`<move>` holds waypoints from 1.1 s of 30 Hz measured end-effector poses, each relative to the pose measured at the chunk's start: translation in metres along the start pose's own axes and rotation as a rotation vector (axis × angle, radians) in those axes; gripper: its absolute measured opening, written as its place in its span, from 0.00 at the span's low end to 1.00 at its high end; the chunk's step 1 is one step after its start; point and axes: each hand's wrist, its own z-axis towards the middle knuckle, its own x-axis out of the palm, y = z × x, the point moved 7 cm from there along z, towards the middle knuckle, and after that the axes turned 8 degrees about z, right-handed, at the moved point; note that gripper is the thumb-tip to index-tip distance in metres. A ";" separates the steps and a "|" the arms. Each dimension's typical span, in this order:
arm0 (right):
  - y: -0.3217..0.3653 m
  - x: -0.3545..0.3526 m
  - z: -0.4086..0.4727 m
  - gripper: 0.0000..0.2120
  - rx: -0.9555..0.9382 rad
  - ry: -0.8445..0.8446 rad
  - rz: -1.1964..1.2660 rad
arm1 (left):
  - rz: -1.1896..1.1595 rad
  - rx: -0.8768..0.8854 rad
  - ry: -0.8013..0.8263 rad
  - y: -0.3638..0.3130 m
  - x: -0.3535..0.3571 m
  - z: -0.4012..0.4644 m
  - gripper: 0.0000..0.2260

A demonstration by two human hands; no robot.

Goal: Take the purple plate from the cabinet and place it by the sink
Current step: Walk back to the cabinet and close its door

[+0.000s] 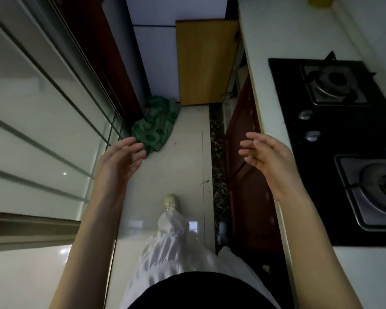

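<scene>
Both hands empty: left hand and right hand held out over the floor, fingers loosely spread, palms facing each other, touching nothing. Purple plate not in view, sink not in view either; plate presumably inside a cabinet, so this reads as the approach step, nothing picked yet. Surroundings, big to small: glass sliding door with dark frame along the left; white countertop along the right with a black two-burner gas hob set into it; pale tiled floor running between them; orange-brown wooden cabinet door swung open at the far end, its interior hidden from here; dark red-brown lower cabinet fronts under the counter; crumpled green cloth on the floor at the door corner, just beyond the left fingertips. Next move, as I judge it: walk to the open cabinet, look inside, find the plate. Aisle is narrow; the open door sticks into it and the cloth is a trip risk
</scene>
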 end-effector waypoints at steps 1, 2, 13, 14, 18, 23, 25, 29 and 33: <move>0.001 0.003 0.014 0.11 -0.005 -0.012 0.009 | 0.002 0.001 0.005 -0.003 0.003 0.016 0.09; 0.001 0.008 0.028 0.11 -0.008 -0.025 0.016 | 0.003 0.000 0.010 -0.007 0.005 0.032 0.09; 0.030 0.084 0.196 0.11 -0.055 -0.072 0.020 | 0.008 0.037 0.058 -0.074 0.014 0.223 0.09; 0.034 0.088 0.208 0.10 -0.062 -0.082 0.029 | 0.011 0.046 0.073 -0.080 0.017 0.238 0.09; 0.042 0.101 0.246 0.10 -0.069 -0.097 0.028 | 0.046 0.037 0.096 -0.093 0.029 0.286 0.09; 0.051 0.103 0.299 0.10 -0.060 -0.136 0.037 | 0.072 0.003 0.092 -0.098 0.044 0.343 0.09; 0.053 0.104 0.321 0.10 -0.048 -0.141 0.032 | 0.068 -0.010 0.083 -0.097 0.048 0.363 0.10; 0.060 0.107 0.382 0.10 -0.039 -0.138 0.024 | 0.068 -0.015 0.078 -0.100 0.067 0.414 0.09; 0.077 0.113 0.447 0.10 -0.040 -0.120 0.018 | 0.074 -0.001 0.083 -0.112 0.097 0.471 0.08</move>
